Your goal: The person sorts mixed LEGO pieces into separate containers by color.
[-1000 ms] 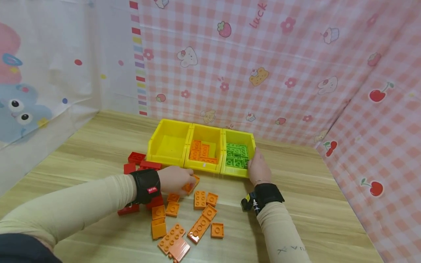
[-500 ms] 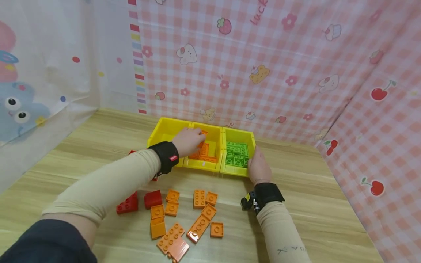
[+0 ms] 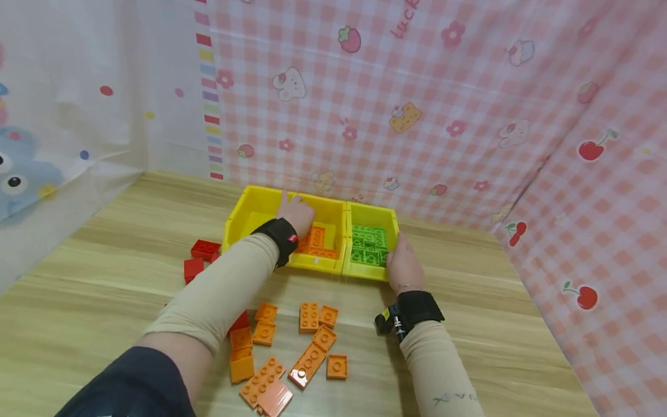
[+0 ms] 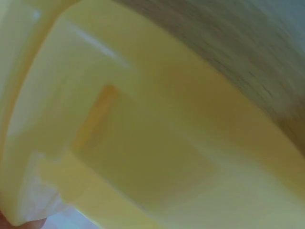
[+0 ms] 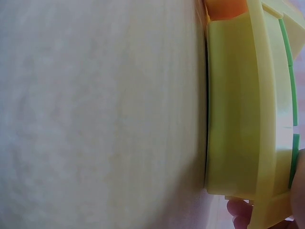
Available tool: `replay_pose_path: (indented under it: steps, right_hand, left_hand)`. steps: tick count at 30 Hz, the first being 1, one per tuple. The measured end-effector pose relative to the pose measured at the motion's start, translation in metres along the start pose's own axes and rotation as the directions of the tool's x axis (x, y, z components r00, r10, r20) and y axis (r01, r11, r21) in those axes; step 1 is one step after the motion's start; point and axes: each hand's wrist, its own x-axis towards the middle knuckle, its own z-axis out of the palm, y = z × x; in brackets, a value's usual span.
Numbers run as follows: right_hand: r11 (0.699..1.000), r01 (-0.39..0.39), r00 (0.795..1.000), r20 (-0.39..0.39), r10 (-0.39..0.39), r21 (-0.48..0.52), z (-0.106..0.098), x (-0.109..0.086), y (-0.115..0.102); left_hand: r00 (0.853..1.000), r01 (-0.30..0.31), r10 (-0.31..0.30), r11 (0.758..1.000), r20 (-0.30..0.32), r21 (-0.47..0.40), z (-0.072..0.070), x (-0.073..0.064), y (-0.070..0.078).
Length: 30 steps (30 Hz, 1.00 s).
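Three yellow bins stand joined in a row. My left hand (image 3: pixel 297 215) is over the divider between the left bin (image 3: pixel 257 200) and the middle bin (image 3: pixel 329 214), index finger straight along the rim. Its other fingers bend down out of sight, so I cannot tell whether an orange brick is in them. Orange bricks (image 3: pixel 316 238) lie inside the middle bin. My right hand (image 3: pixel 405 266) grips the outer side wall of the right bin (image 3: pixel 372 215), which contains green bricks (image 3: pixel 369 243). In the left wrist view, the yellow bin wall (image 4: pixel 152 143) fills most of the picture.
Several loose orange bricks (image 3: pixel 309 317) are spread over the wooden table (image 3: pixel 469 347) in front of the bins. Red bricks (image 3: pixel 205 249) lie at the left, partly behind my left forearm. A pink checked cloth (image 3: pixel 417 75) hangs behind the bins.
My left hand picked up an orange brick from the table and carried it up over the middle bin, then shifted to the divider. The right hand keeps its hold on the right bin.
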Motion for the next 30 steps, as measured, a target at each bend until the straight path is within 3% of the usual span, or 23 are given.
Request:
replay_pose_path:
  steps: [4,9,18,23,30]
  right_hand:
    - [1.0,0.004,1.0,0.001,-0.004,-0.003,-0.001,-0.001,-0.003]
    - [1.0,0.007,1.0,-0.004,-0.007,-0.015,-0.002,-0.001,-0.004]
    - [1.0,0.008,1.0,0.0,-0.008,-0.012,-0.004,0.0,-0.003]
    - [1.0,-0.004,1.0,0.009,0.004,-0.02,-0.005,-0.001,-0.003]
    - [1.0,-0.017,1.0,0.014,0.018,-0.02,-0.001,-0.002,-0.004]
  left_hand:
    - [0.999,0.037,-0.034,0.996,0.031,-0.076,0.003,0.002,-0.003]
    - [0.998,0.04,-0.033,0.99,0.049,-0.136,0.007,0.004,-0.006]
    - [0.995,0.059,-0.047,0.988,0.086,-0.142,0.009,0.006,-0.004]
    - [0.996,0.056,-0.044,0.986,0.076,-0.157,0.007,0.004,-0.003]
    - [0.997,0.009,0.015,0.945,0.073,-0.326,0.014,0.003,-0.014]
